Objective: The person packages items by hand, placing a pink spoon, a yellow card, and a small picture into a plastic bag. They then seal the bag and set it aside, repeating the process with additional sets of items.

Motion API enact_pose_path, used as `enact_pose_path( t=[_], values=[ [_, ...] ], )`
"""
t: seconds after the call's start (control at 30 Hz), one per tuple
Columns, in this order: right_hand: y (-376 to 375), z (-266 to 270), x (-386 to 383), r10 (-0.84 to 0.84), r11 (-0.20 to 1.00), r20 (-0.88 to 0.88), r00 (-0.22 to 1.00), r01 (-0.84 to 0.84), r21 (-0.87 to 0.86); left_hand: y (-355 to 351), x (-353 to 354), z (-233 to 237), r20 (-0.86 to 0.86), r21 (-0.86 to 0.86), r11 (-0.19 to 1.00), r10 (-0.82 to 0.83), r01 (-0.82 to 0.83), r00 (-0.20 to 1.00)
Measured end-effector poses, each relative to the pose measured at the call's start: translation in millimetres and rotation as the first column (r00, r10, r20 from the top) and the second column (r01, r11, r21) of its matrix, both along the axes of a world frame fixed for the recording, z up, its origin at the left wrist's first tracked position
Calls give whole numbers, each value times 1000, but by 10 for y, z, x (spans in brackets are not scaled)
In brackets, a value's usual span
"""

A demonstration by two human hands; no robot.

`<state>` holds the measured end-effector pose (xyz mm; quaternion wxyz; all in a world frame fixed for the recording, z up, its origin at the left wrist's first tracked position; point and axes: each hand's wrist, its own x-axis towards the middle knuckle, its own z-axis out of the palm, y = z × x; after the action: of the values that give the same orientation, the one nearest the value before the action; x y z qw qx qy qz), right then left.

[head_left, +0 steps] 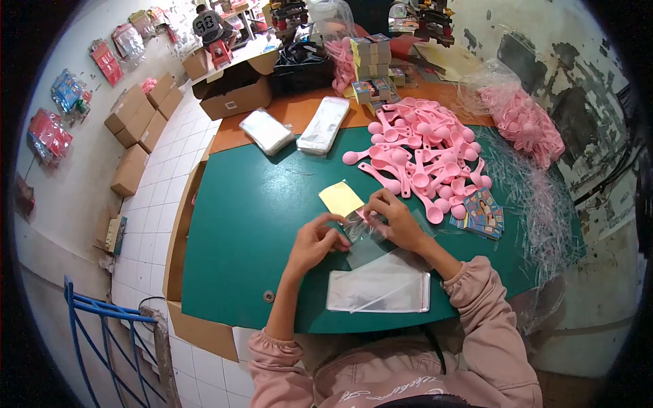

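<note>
My left hand (pixel 316 243) is at the left edge of a clear plastic bag (pixel 360 231), its fingers bent but apart and slightly blurred. On the bag's other side my right hand (pixel 394 219) is closed in a pinch at its upper part. A bit of pink shows by the right fingertips; its shape is mostly hidden. Just beyond the hands lies a yellow card (pixel 341 198). A stack of clear plastic bags (pixel 379 291) lies flat on the green table, nearest my body. Right of my hands are a heap of pink measuring spoons (pixel 422 153) and fanned printed cards (pixel 481 214).
Two white-edged packs of plastic bags (pixel 267 131) (pixel 324 126) lie at the back. Banded card stacks (pixel 372 64) stand behind the spoons. A bulging bag of pink spoons (pixel 522 122) and crumpled clear plastic (pixel 537 211) line the right. A person (pixel 209 27) sits far back.
</note>
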<state>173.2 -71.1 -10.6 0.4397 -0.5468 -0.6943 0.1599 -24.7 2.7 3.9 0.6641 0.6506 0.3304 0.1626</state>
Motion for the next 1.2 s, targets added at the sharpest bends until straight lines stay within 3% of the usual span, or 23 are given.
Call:
enact_pose_path(
  t=[0.03, 0.07, 0.1, 0.13, 0.17, 0.23, 0.27, 0.3, 0.37, 0.47, 0.6, 0.67, 0.83, 0.9, 0.97, 1.1, 1.2],
  values=[
    [-29, 2, 16, -38, 999, -84, 996, 36, -21, -18, 36, -17, 0, -5, 1000, -6, 6, 1000],
    [-55, 12, 21, -66, 998, -112, 991, 66, -4, -55, 54, -51, -123, 356, 932, 113, -62, 986],
    [-67, -17, 34, -70, 998, -120, 990, 69, -12, -97, 61, -80, -193, 674, 736, 264, -68, 945],
    [-63, -45, 49, -47, 998, -174, 984, 40, -42, -174, 117, -66, -81, 764, 639, 234, -90, 969],
    [-49, -71, 59, -23, 998, -229, 973, 7, -69, -187, 134, -104, -90, 762, 641, 237, -86, 967],
    [-52, -94, 97, 6, 992, -335, 942, -49, -120, -160, 145, -190, -94, 867, 498, 161, 1, 982],
    [-58, -96, 123, 26, 981, -428, 903, -105, -162, -129, 151, -220, -56, 809, 584, 192, -69, 980],
    [-57, -89, 153, 23, 981, -434, 900, -105, -165, -117, 156, -207, -63, 807, 588, 191, -63, 980],
    [-50, -85, 206, 10, 952, -566, 825, -181, -247, -103, 166, -161, -55, 648, 754, 186, -106, 981],
    [-17, -159, 218, -28, 918, -697, 717, -257, -301, -106, 183, -192, 22, 556, 816, 175, -158, 984],
    [3, -109, 167, -113, 897, -647, 754, -202, -392, -86, 159, -225, -10, 448, 886, 140, -121, 990],
    [5, -104, 148, -155, 897, -624, 766, -156, -414, -84, 150, -298, 38, 284, 943, 171, -174, 985],
    [7, -75, 89, -240, 887, -610, 755, -85, -454, -134, 167, -210, -40, 256, 943, 229, -212, 973],
    [6, -33, 92, -247, 890, -674, 697, -111, -441, -163, 199, -203, -54, 255, 941, 244, -223, 968],
    [8, -79, 98, -240, 892, -670, 703, -112, -437, -193, 234, -213, 29, 257, 913, 319, -316, 947],
    [17, -76, 88, -287, 879, -697, 657, -107, -464, -223, 277, -174, -54, 309, 905, 325, -293, 944],
    [20, -34, 63, -265, 884, -666, 698, -100, -457, -219, 283, -161, -94, 309, 901, 346, -303, 933]
  ],
)
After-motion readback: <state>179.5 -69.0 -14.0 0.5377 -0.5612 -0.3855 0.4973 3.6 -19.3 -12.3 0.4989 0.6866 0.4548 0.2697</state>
